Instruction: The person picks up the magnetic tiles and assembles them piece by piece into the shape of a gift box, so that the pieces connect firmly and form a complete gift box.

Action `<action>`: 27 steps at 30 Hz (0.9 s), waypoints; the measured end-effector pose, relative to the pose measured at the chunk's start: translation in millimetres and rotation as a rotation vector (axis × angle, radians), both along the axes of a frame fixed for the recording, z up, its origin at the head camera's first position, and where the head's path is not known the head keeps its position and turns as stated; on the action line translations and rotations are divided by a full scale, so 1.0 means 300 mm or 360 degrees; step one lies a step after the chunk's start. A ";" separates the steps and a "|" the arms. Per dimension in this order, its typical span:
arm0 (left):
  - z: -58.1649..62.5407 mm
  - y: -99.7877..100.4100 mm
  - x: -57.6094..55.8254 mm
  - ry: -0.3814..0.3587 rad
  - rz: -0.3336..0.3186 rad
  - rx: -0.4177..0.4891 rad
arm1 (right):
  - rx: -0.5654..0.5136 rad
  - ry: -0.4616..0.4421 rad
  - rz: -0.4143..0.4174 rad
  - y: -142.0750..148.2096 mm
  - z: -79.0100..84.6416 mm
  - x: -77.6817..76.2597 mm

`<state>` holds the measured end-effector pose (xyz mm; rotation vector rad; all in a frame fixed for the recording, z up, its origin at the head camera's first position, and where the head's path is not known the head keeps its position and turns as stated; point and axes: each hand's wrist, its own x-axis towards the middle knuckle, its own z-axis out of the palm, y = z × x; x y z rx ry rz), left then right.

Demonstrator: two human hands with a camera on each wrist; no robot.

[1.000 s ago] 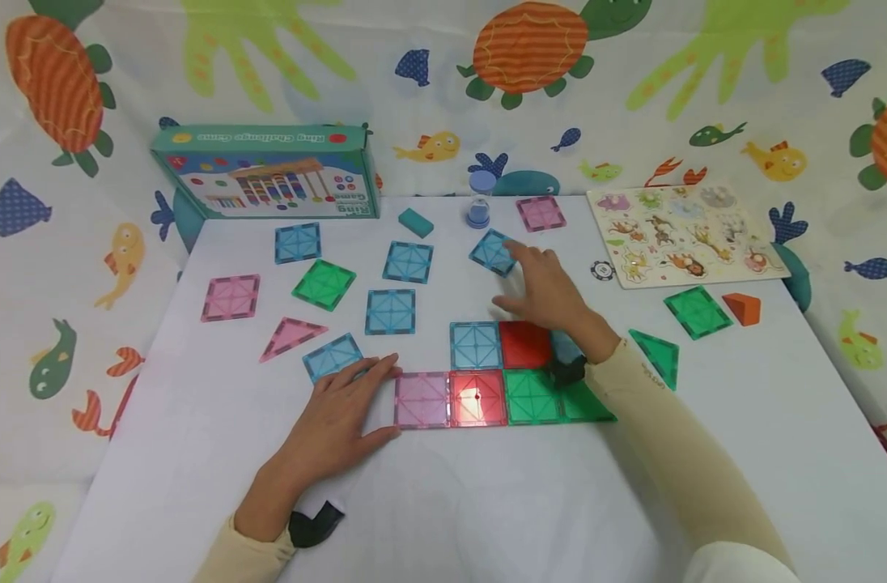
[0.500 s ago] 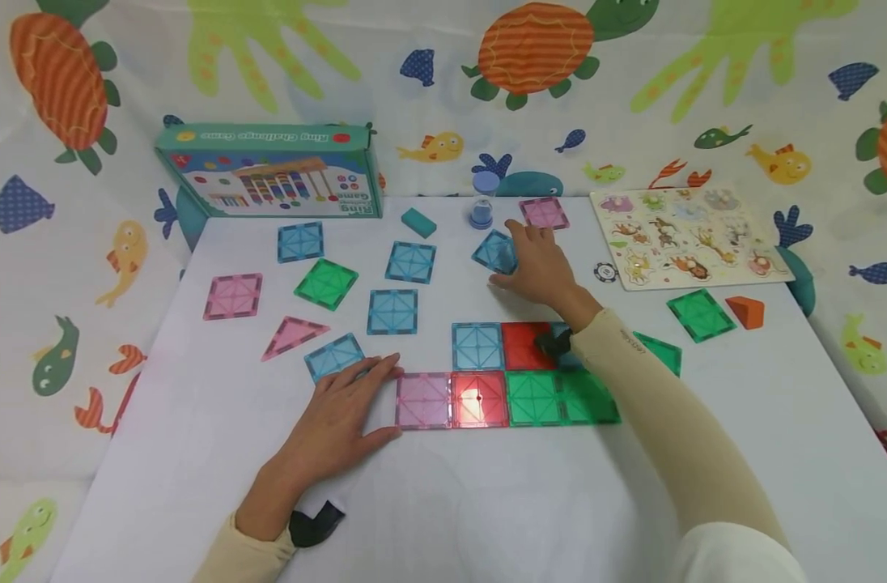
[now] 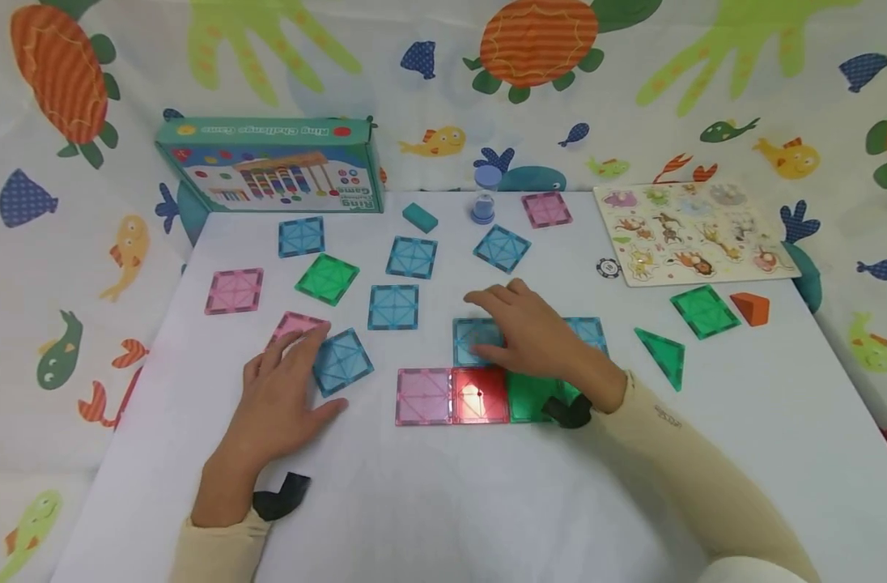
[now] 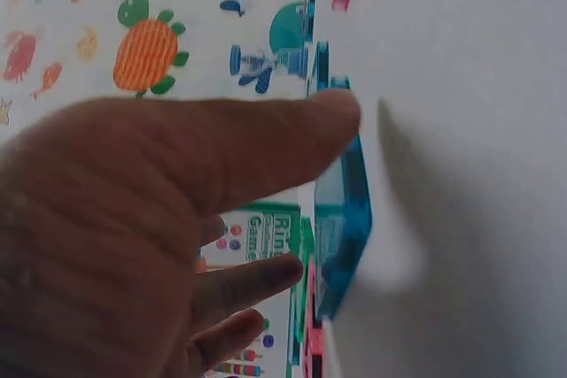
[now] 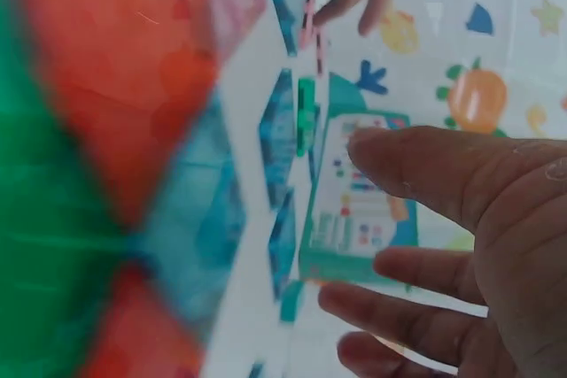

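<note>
My left hand (image 3: 279, 405) is beside a translucent blue square tile (image 3: 343, 362), its fingers near the tile's left edge and over a pink triangle tile (image 3: 298, 325). In the left wrist view the thumb (image 4: 266, 143) overlaps the blue tile (image 4: 345, 210); contact is unclear. My right hand (image 3: 534, 336) is above a block of joined tiles, fingers extended and apart, holding nothing. Under it are a blue tile (image 3: 465, 344) and a mostly hidden red one. The front row has a pink tile (image 3: 423, 397), a red tile (image 3: 480, 395) and green tiles (image 3: 529, 397).
Loose blue, green and pink tiles lie around the table. At the back stand a ring game box (image 3: 276, 166) and a blue sand timer (image 3: 485, 194). An animal puzzle board (image 3: 694, 235) lies at the back right, near a green triangle tile (image 3: 664, 356) and an orange block (image 3: 751, 308).
My right hand has come back from the far blue tile to above the joined tiles. My left hand has moved left, away from the pink tile; the blue tile beside it has turned slightly.
</note>
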<state>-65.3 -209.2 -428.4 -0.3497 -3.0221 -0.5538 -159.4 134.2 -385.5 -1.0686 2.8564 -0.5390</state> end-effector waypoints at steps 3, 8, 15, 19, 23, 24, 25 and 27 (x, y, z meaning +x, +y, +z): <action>0.012 -0.024 -0.005 -0.0025 0.0027 -0.0015 | -0.0112 0.0016 -0.0114 0.089 -0.040 0.083; 0.062 -0.016 -0.058 0.0042 -0.0087 -0.0079 | -0.0404 0.0109 -0.0338 0.236 -0.098 0.202; 0.068 0.084 -0.245 0.0061 -0.0392 -0.0330 | -0.0671 0.0163 -0.0503 0.343 -0.134 0.253; 0.063 0.131 -0.340 -0.0065 -0.0425 -0.0419 | -0.0704 0.0154 -0.0511 0.358 -0.145 0.247; 0.066 0.144 -0.396 -0.0191 -0.0412 -0.0406 | -0.0717 0.0228 -0.0499 0.369 -0.156 0.248; 0.067 0.146 -0.402 -0.0201 -0.0415 -0.0386 | -0.0724 0.0249 -0.0500 0.372 -0.158 0.248; 0.068 0.148 -0.404 -0.0199 -0.0424 -0.0361 | -0.0727 0.0263 -0.0505 0.376 -0.159 0.249; 0.069 0.157 -0.398 -0.0179 -0.0451 -0.0312 | -0.0732 0.0282 -0.0518 0.385 -0.158 0.248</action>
